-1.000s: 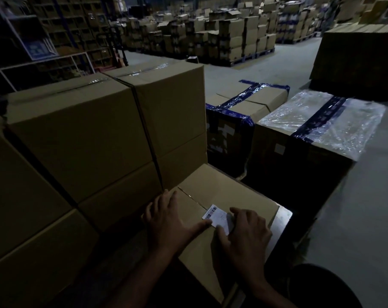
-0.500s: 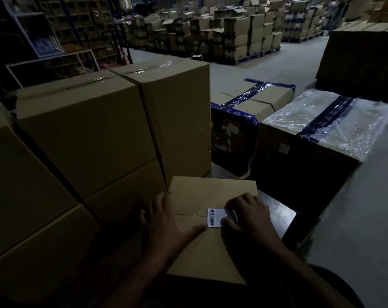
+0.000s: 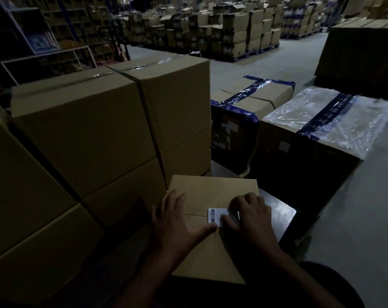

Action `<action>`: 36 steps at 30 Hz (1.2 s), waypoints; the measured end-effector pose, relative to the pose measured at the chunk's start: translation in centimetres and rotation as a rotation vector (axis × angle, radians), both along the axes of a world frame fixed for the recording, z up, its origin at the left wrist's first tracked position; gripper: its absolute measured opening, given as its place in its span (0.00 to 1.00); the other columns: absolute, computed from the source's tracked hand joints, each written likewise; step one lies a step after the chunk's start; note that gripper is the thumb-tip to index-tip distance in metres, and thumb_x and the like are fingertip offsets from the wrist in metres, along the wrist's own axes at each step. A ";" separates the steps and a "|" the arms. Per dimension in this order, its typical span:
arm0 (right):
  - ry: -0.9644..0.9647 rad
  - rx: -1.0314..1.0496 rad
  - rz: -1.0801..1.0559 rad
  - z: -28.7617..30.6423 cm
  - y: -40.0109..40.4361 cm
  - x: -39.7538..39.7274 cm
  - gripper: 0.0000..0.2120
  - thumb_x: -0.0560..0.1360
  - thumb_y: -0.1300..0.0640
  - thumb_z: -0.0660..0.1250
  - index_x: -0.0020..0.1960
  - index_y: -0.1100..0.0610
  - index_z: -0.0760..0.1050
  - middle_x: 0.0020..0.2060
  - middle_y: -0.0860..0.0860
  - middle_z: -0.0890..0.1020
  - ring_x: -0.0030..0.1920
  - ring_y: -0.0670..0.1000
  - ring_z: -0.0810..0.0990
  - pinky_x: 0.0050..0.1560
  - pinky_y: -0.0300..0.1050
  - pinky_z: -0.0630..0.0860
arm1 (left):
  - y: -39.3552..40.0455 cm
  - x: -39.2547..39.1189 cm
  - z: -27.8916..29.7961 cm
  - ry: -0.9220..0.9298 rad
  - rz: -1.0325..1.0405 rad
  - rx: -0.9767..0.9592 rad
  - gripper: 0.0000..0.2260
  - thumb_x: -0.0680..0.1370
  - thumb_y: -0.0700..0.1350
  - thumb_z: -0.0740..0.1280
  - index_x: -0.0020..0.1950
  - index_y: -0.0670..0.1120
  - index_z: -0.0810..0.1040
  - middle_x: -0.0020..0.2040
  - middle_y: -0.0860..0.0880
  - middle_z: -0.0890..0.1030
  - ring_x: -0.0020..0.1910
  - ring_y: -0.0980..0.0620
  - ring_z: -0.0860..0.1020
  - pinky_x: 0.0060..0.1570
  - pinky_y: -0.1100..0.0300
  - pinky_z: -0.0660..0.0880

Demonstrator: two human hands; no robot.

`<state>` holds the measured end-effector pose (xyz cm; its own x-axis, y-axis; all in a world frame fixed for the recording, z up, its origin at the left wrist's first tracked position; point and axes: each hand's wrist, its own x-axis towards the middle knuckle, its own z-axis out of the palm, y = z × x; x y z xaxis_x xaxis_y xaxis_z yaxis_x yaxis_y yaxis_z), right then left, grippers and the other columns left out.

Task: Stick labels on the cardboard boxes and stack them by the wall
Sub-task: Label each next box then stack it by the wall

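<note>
While I watch, both hands work flat.
Left hand (image 3: 177,221): open, palm down on the small brown cardboard box (image 3: 210,252).
Right hand (image 3: 253,216): fingers curled, pressing the white barcode label (image 3: 216,215) onto the box's top seam.
Box: near the table's (image 3: 277,216) front edge.

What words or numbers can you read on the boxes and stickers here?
None can be read.
White label on the small cardboard box: a barcode and tiny print, too small and blurred.
Blue tape on the far boxes: faint marks, unreadable.
Blue sign on the shelving: too dark and blurred.
</note>
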<state>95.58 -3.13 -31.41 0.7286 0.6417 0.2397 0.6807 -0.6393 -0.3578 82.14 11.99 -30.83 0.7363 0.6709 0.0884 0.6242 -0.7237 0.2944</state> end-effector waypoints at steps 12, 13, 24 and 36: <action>-0.056 0.119 -0.040 -0.5 0.0 0.0 0.16 0.69 0.37 0.54 0.44 0.48 0.69 0.44 0.45 0.67 0.46 0.46 0.60 0.46 0.44 0.59 | 0.0 0.0 -0.2 -0.045 0.007 -0.005 0.55 0.57 0.86 0.49 0.77 0.56 0.59 0.80 0.54 0.54 0.79 0.54 0.48 0.76 0.44 0.52; -0.067 0.130 -0.044 -0.6 -0.1 -0.1 0.14 0.69 0.38 0.55 0.44 0.48 0.69 0.43 0.44 0.67 0.46 0.46 0.60 0.46 0.44 0.59 | 0.0 -0.1 -0.3 -0.046 0.006 0.001 0.54 0.58 0.85 0.50 0.77 0.56 0.59 0.79 0.54 0.54 0.79 0.54 0.48 0.76 0.44 0.53; -0.025 0.184 -0.059 -0.6 0.2 0.3 0.13 0.68 0.38 0.55 0.42 0.46 0.64 0.42 0.44 0.64 0.45 0.45 0.58 0.45 0.45 0.59 | 0.0 -0.1 0.0 -0.051 0.003 -0.009 0.54 0.58 0.85 0.49 0.77 0.55 0.58 0.80 0.54 0.54 0.79 0.54 0.48 0.76 0.44 0.53; 0.075 0.173 -0.175 -0.3 -1.3 -1.0 0.14 0.71 0.45 0.69 0.47 0.49 0.67 0.48 0.47 0.69 0.53 0.50 0.65 0.51 0.49 0.61 | -0.1 -0.2 0.3 -0.086 0.011 -0.069 0.52 0.59 0.83 0.57 0.77 0.55 0.60 0.79 0.54 0.54 0.79 0.54 0.47 0.74 0.47 0.57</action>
